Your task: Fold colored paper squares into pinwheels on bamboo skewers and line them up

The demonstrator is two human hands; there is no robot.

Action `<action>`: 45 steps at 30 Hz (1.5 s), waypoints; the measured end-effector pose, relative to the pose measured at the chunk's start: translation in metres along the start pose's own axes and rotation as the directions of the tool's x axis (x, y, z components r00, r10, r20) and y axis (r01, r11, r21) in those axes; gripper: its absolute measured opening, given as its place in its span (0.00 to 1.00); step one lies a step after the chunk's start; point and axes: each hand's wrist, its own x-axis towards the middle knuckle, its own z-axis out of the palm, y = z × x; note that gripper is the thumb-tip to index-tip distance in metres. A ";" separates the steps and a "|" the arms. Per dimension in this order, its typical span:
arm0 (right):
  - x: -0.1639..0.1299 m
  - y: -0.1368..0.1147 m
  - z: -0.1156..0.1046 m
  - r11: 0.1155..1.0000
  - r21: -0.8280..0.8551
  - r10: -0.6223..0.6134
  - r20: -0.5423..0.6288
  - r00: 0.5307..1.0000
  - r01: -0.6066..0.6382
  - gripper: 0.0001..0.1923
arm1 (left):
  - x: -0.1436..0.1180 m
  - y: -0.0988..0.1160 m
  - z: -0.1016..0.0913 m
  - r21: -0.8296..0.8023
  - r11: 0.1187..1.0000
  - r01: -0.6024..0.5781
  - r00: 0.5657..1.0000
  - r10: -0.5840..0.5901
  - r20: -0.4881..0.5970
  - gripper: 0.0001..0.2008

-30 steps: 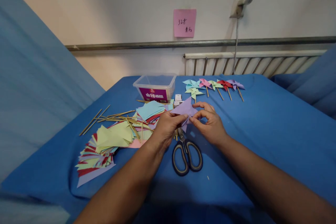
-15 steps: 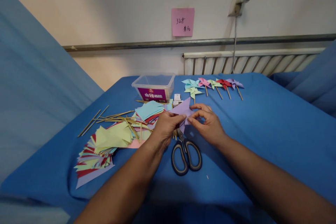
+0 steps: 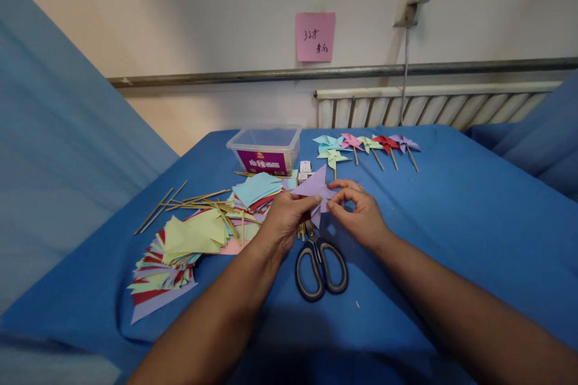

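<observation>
A purple paper pinwheel [image 3: 315, 185] with partly folded blades is held up above the table's middle. My left hand [image 3: 289, 216] pinches it from the left, thumb on the front near the centre. From the right, my right hand [image 3: 356, 210] has thumb and index finger closed on the paper's right edge. Just below lie scissors [image 3: 321, 271] with dark handles towards me, their blades partly hidden under the paper and my left hand. A few thin sticks [image 3: 301, 230] show beside the blades.
Fanned coloured paper sheets [image 3: 189, 237] and loose sticks [image 3: 198, 200] cover the left side. Behind them stands a clear plastic box [image 3: 266, 150], with small white boxes [image 3: 305, 167] beside it. Several finished pinwheels [image 3: 371, 144] lie at the back right. Blue curtains hang at both sides.
My right thumb and index finger have shifted slightly to the right at the pinwheel's edge. The paper has tilted a little; my left hand keeps its hold.
</observation>
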 end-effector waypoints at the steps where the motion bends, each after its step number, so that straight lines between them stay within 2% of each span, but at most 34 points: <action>1: 0.000 0.000 0.000 1.000 -0.004 0.000 0.000 1.000 0.000 0.06 | 0.000 0.000 0.000 0.001 1.000 0.004 1.000 -0.004 0.001 0.07; 14: 0.000 -0.002 0.001 0.999 0.030 0.042 -0.002 0.999 -0.042 0.06 | -0.002 0.001 0.002 0.007 1.000 0.003 1.000 -0.003 0.002 0.07; 21: -0.002 -0.004 0.001 0.998 0.032 0.049 0.008 0.999 -0.049 0.06 | 0.002 -0.003 -0.001 0.074 0.997 -0.020 1.000 0.021 -0.013 0.05; 23: -0.002 -0.005 0.002 0.993 0.080 0.082 0.014 0.997 -0.083 0.06 | 0.003 -0.003 -0.002 0.106 0.994 -0.027 0.999 0.029 -0.017 0.05; 25: -0.001 -0.005 0.002 0.970 0.183 0.166 -0.010 0.986 -0.161 0.05 | 0.002 -0.001 -0.002 0.126 0.992 -0.033 0.999 0.036 -0.018 0.06; 27: 0.001 -0.004 0.002 0.899 0.349 0.286 -0.010 0.958 -0.265 0.11 | 0.000 0.001 -0.001 0.130 0.991 -0.034 0.999 0.034 -0.002 0.07; 30: 0.006 -0.003 -0.001 0.692 0.581 0.429 0.146 0.892 -0.428 0.22 | -0.004 0.007 0.001 0.154 0.987 -0.040 0.998 0.034 0.044 0.09; 32: 0.008 -0.003 -0.003 0.578 0.637 0.448 0.274 0.851 -0.509 0.24 | -0.006 0.010 0.002 0.200 0.978 -0.057 0.996 0.042 0.079 0.10; 33: 0.008 -0.003 -0.004 0.552 0.640 0.440 0.322 0.838 -0.535 0.24 | -0.007 0.011 0.002 0.232 0.970 -0.066 0.994 0.045 0.096 0.11; 36: 0.005 -0.001 -0.006 0.554 0.612 0.394 0.404 0.826 -0.564 0.24 | -0.007 0.012 0.000 0.346 0.933 -0.097 0.989 0.050 0.142 0.11; 41: 0.003 0.002 -0.008 0.598 0.567 0.376 0.425 0.823 -0.566 0.23 | -0.005 0.011 -0.004 0.468 0.872 -0.145 0.974 0.042 0.224 0.12; 45: 0.004 0.002 -0.005 0.627 0.554 0.385 0.389 0.837 -0.547 0.21 | -0.006 0.011 -0.004 0.459 0.874 -0.157 0.979 0.079 0.186 0.13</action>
